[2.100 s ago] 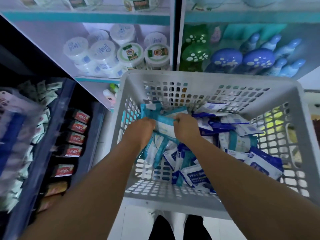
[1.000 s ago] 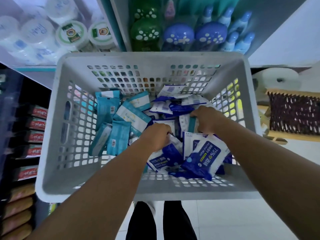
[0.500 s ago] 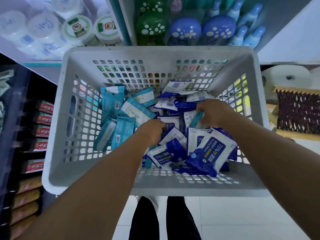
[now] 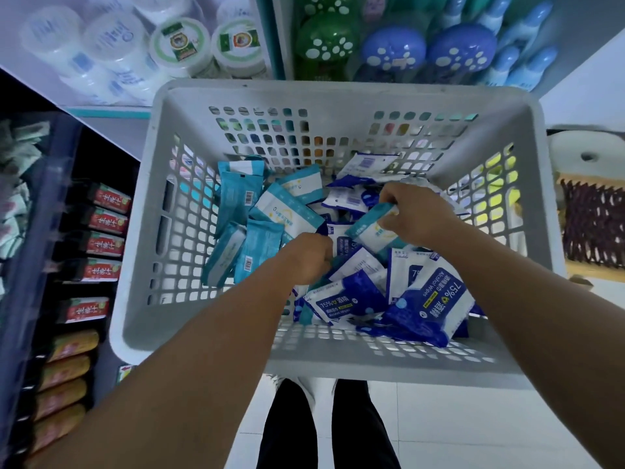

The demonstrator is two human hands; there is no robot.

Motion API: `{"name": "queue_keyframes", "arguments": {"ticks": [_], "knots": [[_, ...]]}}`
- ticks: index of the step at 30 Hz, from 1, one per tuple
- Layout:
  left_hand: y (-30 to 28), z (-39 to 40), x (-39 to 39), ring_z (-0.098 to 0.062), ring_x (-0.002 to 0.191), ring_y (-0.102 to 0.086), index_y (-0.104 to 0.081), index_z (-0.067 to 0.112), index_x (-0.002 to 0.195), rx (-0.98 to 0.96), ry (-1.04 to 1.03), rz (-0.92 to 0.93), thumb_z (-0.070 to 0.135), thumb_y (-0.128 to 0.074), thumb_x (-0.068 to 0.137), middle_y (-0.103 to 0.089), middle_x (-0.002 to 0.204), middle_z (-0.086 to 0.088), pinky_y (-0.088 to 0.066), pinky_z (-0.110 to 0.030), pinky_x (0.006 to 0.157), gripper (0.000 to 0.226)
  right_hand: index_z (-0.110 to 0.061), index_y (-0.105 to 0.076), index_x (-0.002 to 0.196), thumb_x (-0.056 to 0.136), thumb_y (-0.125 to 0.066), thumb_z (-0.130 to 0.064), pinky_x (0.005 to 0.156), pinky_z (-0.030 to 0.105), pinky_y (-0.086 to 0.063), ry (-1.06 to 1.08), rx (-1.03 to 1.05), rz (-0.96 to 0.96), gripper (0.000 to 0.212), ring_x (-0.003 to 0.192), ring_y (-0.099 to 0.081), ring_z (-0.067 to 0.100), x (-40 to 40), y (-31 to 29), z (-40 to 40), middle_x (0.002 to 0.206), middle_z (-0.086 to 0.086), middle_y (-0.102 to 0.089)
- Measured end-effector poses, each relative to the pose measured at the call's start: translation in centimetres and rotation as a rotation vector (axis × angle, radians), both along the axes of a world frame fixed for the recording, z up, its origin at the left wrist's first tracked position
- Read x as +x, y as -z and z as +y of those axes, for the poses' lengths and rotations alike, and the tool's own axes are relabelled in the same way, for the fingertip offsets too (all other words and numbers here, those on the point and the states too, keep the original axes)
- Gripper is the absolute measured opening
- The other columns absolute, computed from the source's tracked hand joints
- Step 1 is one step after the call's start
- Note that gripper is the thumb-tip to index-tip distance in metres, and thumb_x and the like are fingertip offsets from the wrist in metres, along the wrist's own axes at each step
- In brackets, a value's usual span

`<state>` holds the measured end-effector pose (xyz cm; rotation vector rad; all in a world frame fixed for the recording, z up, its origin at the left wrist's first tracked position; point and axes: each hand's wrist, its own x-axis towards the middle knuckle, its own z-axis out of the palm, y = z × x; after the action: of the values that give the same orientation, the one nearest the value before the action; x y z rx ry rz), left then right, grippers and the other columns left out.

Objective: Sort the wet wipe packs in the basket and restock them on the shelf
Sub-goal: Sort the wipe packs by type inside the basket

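A grey perforated basket (image 4: 142, 252) holds wet wipe packs in two colours. Several teal packs (image 4: 243, 231) lie heaped on its left side. Dark blue alcohol wipe packs (image 4: 429, 302) fill the middle and right. My right hand (image 4: 416, 214) pinches a teal and white pack (image 4: 370, 228) and holds it lifted above the blue pile. My left hand (image 4: 307, 258) reaches down into the middle of the basket with curled fingers; its fingertips are hidden among the packs, so I cannot tell what they hold.
White tubs (image 4: 111, 45) and green-labelled tubs (image 4: 179, 45) stand on the shelf behind the basket, with green and blue paw-print bottles (image 4: 392, 49) to the right. Red boxes (image 4: 105, 242) fill a dark rack at the left. My legs stand below on white floor tiles.
My right hand has pulled a teal pack up out of the blue pile. My left hand has stayed low in the middle. The view has tilted slightly.
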<state>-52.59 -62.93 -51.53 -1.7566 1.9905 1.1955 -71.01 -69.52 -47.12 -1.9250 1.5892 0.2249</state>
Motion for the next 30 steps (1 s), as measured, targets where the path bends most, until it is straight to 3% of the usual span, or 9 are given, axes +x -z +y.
{"name": "queue_keyframes", "arguments": {"ticks": [3, 6, 9, 11, 17, 21, 23, 26, 30], "knots": [[-2.2, -1.1, 2.1, -0.019, 0.082, -0.049, -0.054, 0.009, 0.091, -0.051, -0.121, 0.043, 0.011, -0.055, 0.092, -0.053, 0.089, -0.005, -0.035, -0.026, 0.063, 0.003, -0.02, -0.049, 0.108, 0.088, -0.061, -0.019, 0.066, 0.029, -0.038, 0.069, -0.075, -0.08, 0.024, 0.078, -0.054, 0.021, 1.4, -1.0, -0.1, 0.095, 0.003, -0.061], [-4.3, -2.4, 5.0, -0.022, 0.083, -0.051, -0.047, 0.013, 0.087, -0.174, -0.181, -0.047, 0.011, -0.052, 0.094, -0.054, 0.089, -0.007, -0.036, -0.029, 0.066, 0.009, -0.016, -0.05, 0.122, 0.091, -0.056, -0.018, 0.074, 0.031, -0.039, 0.061, -0.134, -0.123, 0.032, 0.095, -0.057, 0.028, 3.6, -1.2, -0.3, 0.109, 0.009, -0.063], [-5.4, -3.1, 8.0, -0.03, 0.09, -0.056, -0.05, 0.009, 0.095, -0.262, -0.204, -0.195, 0.006, -0.047, 0.094, -0.058, 0.097, -0.013, -0.04, -0.033, 0.067, 0.004, -0.011, -0.055, 0.121, 0.092, -0.053, -0.015, 0.074, 0.028, -0.039, 0.072, -0.119, -0.171, 0.029, 0.102, -0.057, 0.027, 6.6, -0.6, -0.4, 0.114, 0.012, -0.063], [-5.4, -3.2, 9.4, -0.033, 0.091, -0.058, -0.051, 0.006, 0.102, -0.298, -0.22, -0.292, 0.001, -0.044, 0.092, -0.059, 0.1, -0.016, -0.039, -0.035, 0.065, 0.013, -0.011, -0.054, 0.122, 0.092, -0.055, -0.015, 0.074, 0.026, -0.038, 0.105, -0.111, -0.194, 0.03, 0.105, -0.057, 0.026, 8.8, 0.0, -0.5, 0.117, 0.011, -0.062], [-4.6, -3.5, 10.7, -0.033, 0.094, -0.059, -0.05, 0.006, 0.107, -0.36, -0.202, -0.438, -0.008, -0.04, 0.089, -0.059, 0.103, -0.015, -0.037, -0.034, 0.066, 0.026, -0.015, -0.054, 0.126, 0.092, -0.055, -0.016, 0.086, 0.031, -0.043, 0.095, -0.063, -0.169, 0.034, 0.112, -0.056, 0.026, 13.7, 3.1, -1.4, 0.125, 0.008, -0.06], [-3.9, -4.3, 11.5, -0.034, 0.097, -0.06, -0.047, 0.003, 0.115, -0.387, -0.185, -0.523, -0.014, -0.041, 0.085, -0.059, 0.104, -0.016, -0.044, -0.038, 0.071, 0.035, -0.018, -0.053, 0.13, 0.091, -0.055, -0.019, 0.082, 0.027, -0.04, 0.117, -0.033, -0.193, 0.038, 0.113, -0.055, 0.024, 14.8, 5.2, -2.9, 0.129, 0.006, -0.057], [-3.3, -4.7, 11.6, -0.034, 0.102, -0.059, -0.047, 0.002, 0.119, -0.411, -0.201, -0.526, -0.014, -0.044, 0.085, -0.059, 0.109, -0.016, -0.046, -0.039, 0.075, 0.038, -0.019, -0.049, 0.133, 0.093, -0.053, -0.021, 0.083, 0.028, -0.04, 0.05, -0.004, -0.163, 0.04, 0.112, -0.055, 0.025, 15.1, 5.9, -3.4, 0.129, 0.008, -0.057], [-1.9, -4.7, 11.7, -0.033, 0.114, -0.05, -0.045, 0.003, 0.128, -0.454, -0.168, -0.46, -0.007, -0.052, 0.086, -0.053, 0.122, -0.016, -0.044, -0.039, 0.088, 0.044, -0.016, -0.037, 0.142, 0.095, -0.053, -0.018, 0.097, 0.035, -0.042, -0.105, 0.005, -0.085, 0.05, 0.12, -0.05, 0.029, 14.7, 5.8, -3.5, 0.136, 0.012, -0.05], [0.0, -3.2, 10.8, -0.032, 0.122, -0.044, -0.043, 0.005, 0.137, -0.458, -0.035, -0.297, 0.003, -0.059, 0.088, -0.05, 0.131, -0.015, -0.042, -0.04, 0.1, 0.052, -0.014, -0.026, 0.149, 0.091, -0.06, -0.018, 0.111, 0.038, -0.031, -0.239, -0.058, -0.047, 0.067, 0.138, -0.032, 0.026, 13.2, 4.6, -2.4, 0.153, 0.007, -0.03]]}}
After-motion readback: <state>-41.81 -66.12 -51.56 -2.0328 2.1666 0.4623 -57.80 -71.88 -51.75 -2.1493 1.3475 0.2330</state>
